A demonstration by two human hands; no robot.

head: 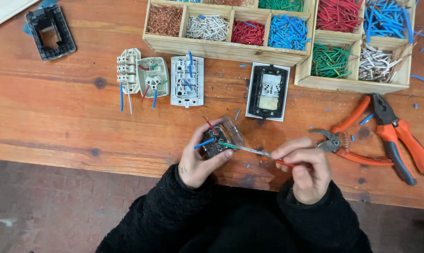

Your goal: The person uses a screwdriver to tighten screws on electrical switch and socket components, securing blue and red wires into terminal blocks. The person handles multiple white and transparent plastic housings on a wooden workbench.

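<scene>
Gripping a switch (216, 143) near the desk's front edge, left hand (200, 161) is closing round it, steadying it; right hand (303, 166) is pinching a screwdriver (249, 150), tip reaching its terminals; pliers (357, 140) are lying right

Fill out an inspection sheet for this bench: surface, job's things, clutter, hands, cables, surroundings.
Surface: wooden table, scuffed, with dark knots.
Job's things: dark switch module with red, blue and green wires; screwdriver tip at it.
Clutter: wooden trays of sorted wire pieces, three pale switch units, black-framed plate, black frame, orange cutters, orange-black pliers, wire offcuts.
Hands: left hand holds the module; right hand holds the screwdriver.
Cables: nothing seen beyond short wires.
Surroundings: reddish floor below.
</scene>
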